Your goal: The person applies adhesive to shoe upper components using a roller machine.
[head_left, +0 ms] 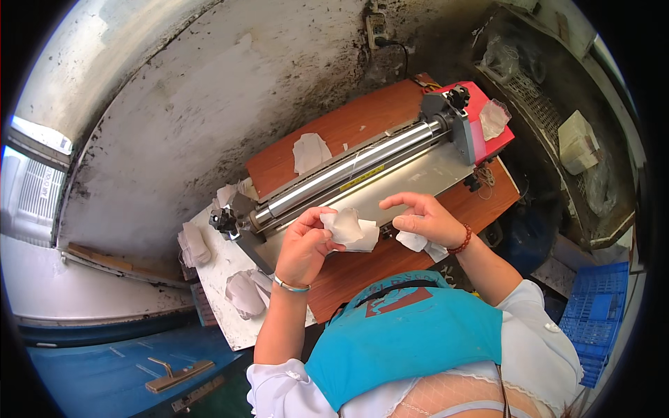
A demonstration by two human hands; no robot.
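My left hand [306, 245] pinches a small stack of thin white cut pieces [357, 235] between thumb and fingers, in front of a roller machine. The pieces look like soft sheet material; I cannot tell which. Just to their right is my right hand [421, 217], with its index finger stretched out, its thumb apart and nothing in it. More white pieces [412, 242] show below that hand, partly hidden by it. The machine's long steel roller [348, 171] runs slantwise behind both hands, above a pale metal feed plate [425, 167].
Black knobs [224, 221] stand at the machine's ends, with a red housing [488, 118] at the far right. White pieces [247, 292] lie in piles on the white board at left, and others [310, 152] behind the roller. A blue crate [596, 313] stands at right.
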